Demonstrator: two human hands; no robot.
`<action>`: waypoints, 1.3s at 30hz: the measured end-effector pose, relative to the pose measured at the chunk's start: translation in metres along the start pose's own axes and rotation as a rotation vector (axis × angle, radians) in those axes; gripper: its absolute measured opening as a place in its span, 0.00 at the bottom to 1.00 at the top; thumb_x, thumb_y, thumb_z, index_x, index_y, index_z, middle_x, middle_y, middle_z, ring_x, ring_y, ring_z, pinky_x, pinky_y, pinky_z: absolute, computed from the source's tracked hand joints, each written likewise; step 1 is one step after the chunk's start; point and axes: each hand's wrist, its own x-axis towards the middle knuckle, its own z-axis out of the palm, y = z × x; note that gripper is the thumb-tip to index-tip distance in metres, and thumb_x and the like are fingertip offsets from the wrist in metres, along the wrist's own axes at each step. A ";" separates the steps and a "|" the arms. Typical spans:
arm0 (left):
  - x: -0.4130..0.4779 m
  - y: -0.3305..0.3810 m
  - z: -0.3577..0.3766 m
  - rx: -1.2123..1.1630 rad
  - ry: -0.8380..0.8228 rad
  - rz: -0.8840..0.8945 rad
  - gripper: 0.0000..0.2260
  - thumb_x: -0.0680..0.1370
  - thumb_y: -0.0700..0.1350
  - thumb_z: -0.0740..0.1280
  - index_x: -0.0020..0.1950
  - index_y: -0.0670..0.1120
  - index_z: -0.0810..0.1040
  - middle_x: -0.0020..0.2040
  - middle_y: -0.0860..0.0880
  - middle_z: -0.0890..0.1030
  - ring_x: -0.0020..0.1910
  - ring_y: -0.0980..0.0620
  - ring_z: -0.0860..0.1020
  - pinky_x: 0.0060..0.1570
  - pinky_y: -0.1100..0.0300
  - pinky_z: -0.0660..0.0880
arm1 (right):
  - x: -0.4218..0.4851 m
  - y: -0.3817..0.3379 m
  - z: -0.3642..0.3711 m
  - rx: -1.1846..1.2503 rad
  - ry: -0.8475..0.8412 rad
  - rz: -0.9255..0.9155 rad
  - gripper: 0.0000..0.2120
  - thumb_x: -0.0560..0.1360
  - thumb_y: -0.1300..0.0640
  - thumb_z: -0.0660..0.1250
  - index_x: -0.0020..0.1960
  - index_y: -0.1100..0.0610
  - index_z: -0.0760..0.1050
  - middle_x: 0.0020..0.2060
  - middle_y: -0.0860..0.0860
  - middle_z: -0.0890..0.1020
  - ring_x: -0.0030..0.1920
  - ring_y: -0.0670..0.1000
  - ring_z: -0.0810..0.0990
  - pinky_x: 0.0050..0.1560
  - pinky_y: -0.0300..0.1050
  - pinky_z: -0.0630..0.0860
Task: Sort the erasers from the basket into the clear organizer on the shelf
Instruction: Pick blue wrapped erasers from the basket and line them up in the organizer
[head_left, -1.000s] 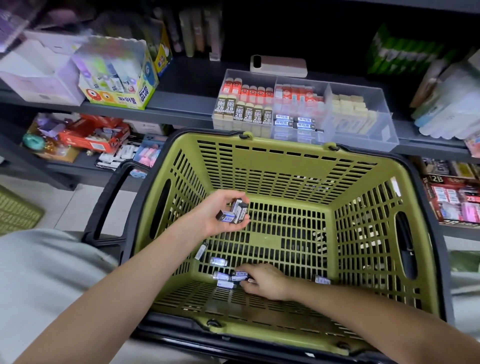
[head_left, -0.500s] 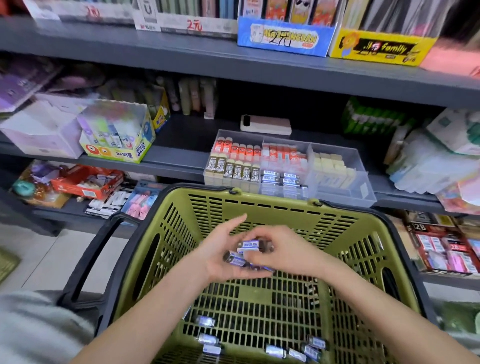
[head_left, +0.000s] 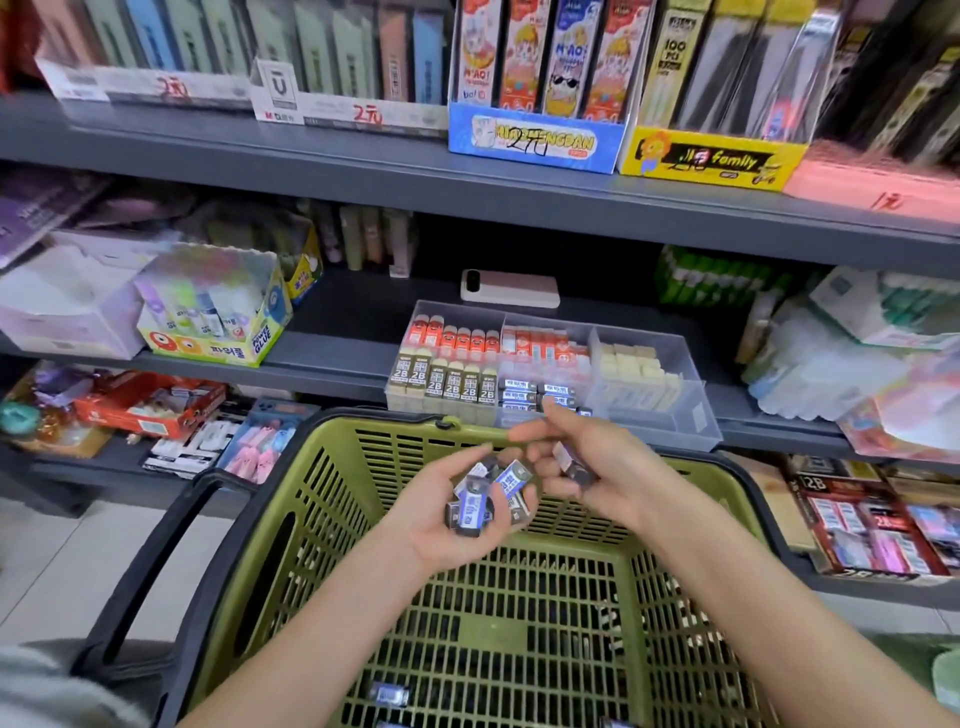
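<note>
Your right hand (head_left: 597, 467) has come up off the basket floor and drawn apart from your left hand (head_left: 441, 530). It now pinches a single eraser (head_left: 571, 464) between thumb and curled fingers, just on the near side of the clear organizer (head_left: 649, 400) on the shelf (head_left: 332, 353). Your left hand stays palm up over the far end of the green basket (head_left: 395, 431), its fingers cupped round a bunch of erasers (head_left: 475, 501). That reads as the switch from gathering to placing. The blue-and-white wrappers you hold match the stack at the near end of the organizer's middle compartment, so that is likely where they belong. By count there is one basket and one organizer with three compartments. You have one eraser in the right hand and about five in the left, overlapping too much for an exact number. One loose eraser (head_left: 388, 693) lies plainly on the near basket floor. Slivers of perhaps two more show at the bottom edge, so the basket is not yet emptied.
</note>
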 end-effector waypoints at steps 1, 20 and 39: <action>0.000 0.002 0.001 0.001 -0.007 0.009 0.11 0.72 0.44 0.66 0.46 0.37 0.80 0.43 0.38 0.79 0.42 0.43 0.76 0.21 0.64 0.75 | -0.002 -0.006 -0.003 0.086 -0.045 0.068 0.21 0.80 0.52 0.56 0.46 0.68 0.79 0.31 0.57 0.77 0.25 0.46 0.69 0.19 0.36 0.66; -0.024 0.066 0.035 0.035 0.003 0.277 0.10 0.70 0.43 0.67 0.43 0.37 0.82 0.42 0.39 0.78 0.38 0.44 0.79 0.18 0.67 0.71 | 0.027 -0.040 -0.038 -0.652 0.330 -0.553 0.06 0.71 0.59 0.73 0.37 0.53 0.79 0.27 0.44 0.79 0.27 0.40 0.73 0.29 0.32 0.70; -0.007 0.084 0.057 -0.039 0.028 0.339 0.08 0.69 0.43 0.70 0.44 0.41 0.81 0.54 0.48 0.75 0.35 0.43 0.79 0.20 0.67 0.72 | 0.066 -0.044 -0.018 -1.473 0.221 -0.377 0.10 0.73 0.48 0.69 0.37 0.53 0.80 0.36 0.45 0.81 0.44 0.48 0.79 0.46 0.42 0.75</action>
